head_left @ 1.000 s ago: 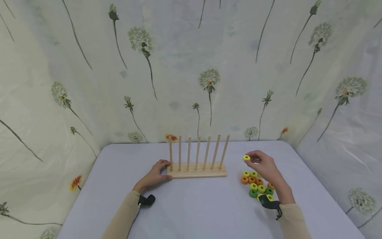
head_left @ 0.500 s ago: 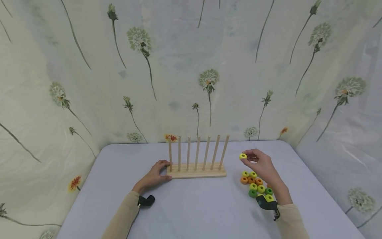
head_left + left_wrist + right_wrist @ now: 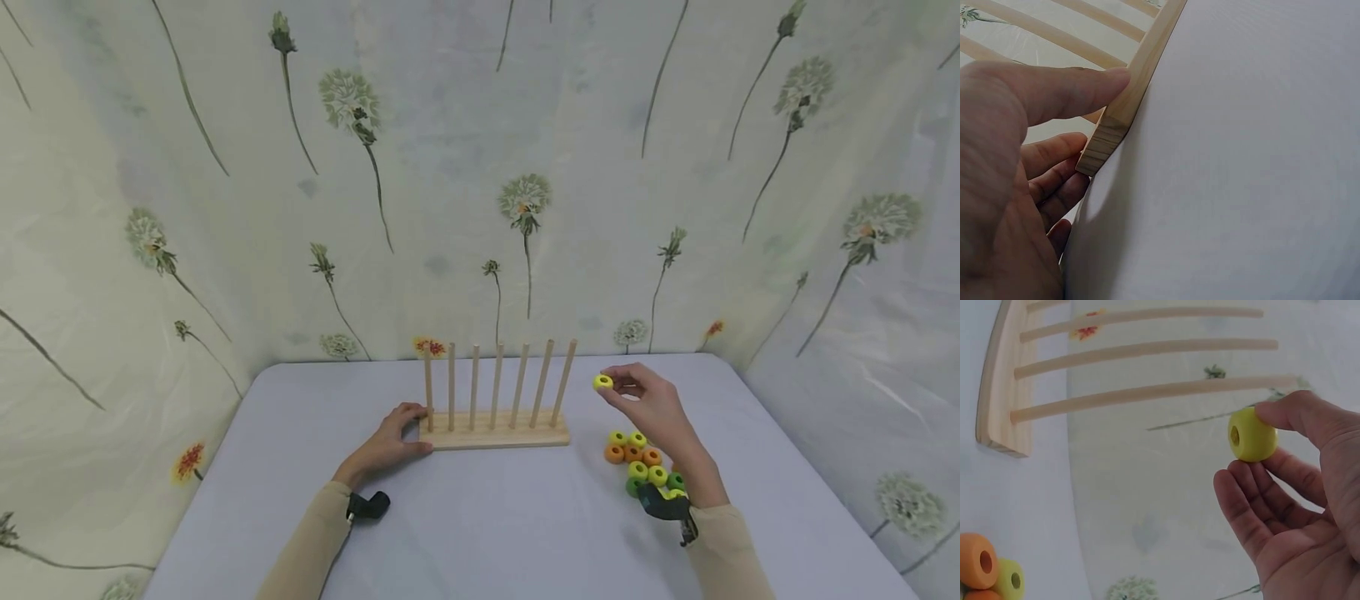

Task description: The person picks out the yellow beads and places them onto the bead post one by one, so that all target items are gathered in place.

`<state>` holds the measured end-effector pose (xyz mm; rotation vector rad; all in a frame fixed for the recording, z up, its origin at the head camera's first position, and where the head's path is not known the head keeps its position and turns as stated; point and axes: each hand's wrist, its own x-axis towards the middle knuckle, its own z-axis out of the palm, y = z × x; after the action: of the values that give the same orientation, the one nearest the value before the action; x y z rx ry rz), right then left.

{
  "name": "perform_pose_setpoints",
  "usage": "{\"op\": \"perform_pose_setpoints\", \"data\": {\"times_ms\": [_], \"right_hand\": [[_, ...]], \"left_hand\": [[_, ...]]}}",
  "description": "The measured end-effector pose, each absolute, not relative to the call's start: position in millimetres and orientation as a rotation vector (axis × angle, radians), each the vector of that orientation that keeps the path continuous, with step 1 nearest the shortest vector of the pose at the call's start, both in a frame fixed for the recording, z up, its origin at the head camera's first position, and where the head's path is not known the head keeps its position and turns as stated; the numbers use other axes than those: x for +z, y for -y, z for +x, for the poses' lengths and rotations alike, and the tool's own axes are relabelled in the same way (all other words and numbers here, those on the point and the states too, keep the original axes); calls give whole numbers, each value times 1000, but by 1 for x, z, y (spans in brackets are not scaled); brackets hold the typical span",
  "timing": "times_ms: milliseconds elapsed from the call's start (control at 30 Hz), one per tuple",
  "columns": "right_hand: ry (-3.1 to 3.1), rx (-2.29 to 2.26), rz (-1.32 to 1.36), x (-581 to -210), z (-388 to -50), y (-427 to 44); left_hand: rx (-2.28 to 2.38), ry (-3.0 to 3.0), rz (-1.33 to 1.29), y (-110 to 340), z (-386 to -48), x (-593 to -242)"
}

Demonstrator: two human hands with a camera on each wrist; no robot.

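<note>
A wooden base [image 3: 495, 433] with several upright pegs, all bare, stands on the table. My left hand [image 3: 386, 442] grips its left end; in the left wrist view the thumb of the left hand [image 3: 1029, 125] lies on the front edge of the base [image 3: 1125, 100], with fingers behind. My right hand [image 3: 656, 408] pinches a yellow bead [image 3: 602, 382] in the air, right of the rightmost peg. In the right wrist view that yellow bead [image 3: 1254, 436] sits between thumb and fingers of the right hand [image 3: 1310, 500], its hole facing the pegs.
Orange beads [image 3: 633, 452], yellow beads [image 3: 637, 471] and green beads [image 3: 676, 481] lie in a group below the right hand, partly hidden by the right wrist's black camera [image 3: 662, 503]. A flower-patterned sheet [image 3: 450, 167] stands behind the table [image 3: 480, 517].
My right hand has moved left and slightly up with the yellow bead, closer to the rightmost peg. The left hand has stayed on the base.
</note>
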<state>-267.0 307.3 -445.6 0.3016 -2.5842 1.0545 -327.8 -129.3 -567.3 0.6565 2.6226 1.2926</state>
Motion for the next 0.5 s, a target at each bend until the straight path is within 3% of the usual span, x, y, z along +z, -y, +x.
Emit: {"op": "perform_pose_setpoints", "data": {"times_ms": [500], "right_hand": [[2516,1065,340,-409,-279,-293]], "left_hand": [[1300,-2622,651,130,-325,-568]]}}
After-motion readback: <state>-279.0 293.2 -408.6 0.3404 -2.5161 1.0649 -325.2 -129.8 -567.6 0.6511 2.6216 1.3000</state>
